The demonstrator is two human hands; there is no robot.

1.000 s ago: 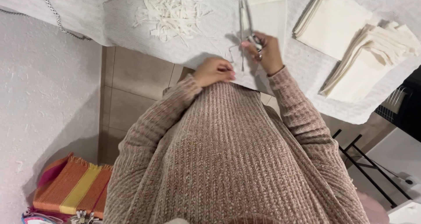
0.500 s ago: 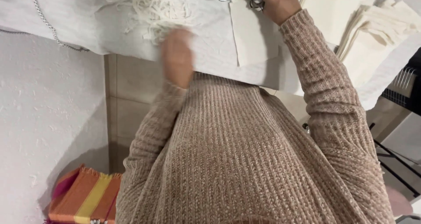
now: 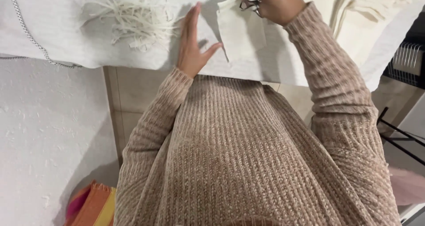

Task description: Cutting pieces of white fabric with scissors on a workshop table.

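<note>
a: what is held in the right hand [image 3: 276, 4]?
b: scissors [image 3: 249, 1] are gripped, fingers closed, above the cloth [image 3: 241, 29] on the desk [image 3: 79, 44].
a: the left hand [image 3: 192, 44]?
b: laid flat, open, empty, beside the cloth, near the strips [image 3: 133, 15].

I see a chunky ribbed knit sweater [image 3: 248, 164] in a heathered beige-brown, filling most of my view from chest to lower edge. Its long sleeves run down both arms and end in snug ribbed cuffs at the wrists, leaving the left hand [image 3: 192, 44] and right hand [image 3: 276, 2] bare. I can't tell whether any ring is worn.
</note>
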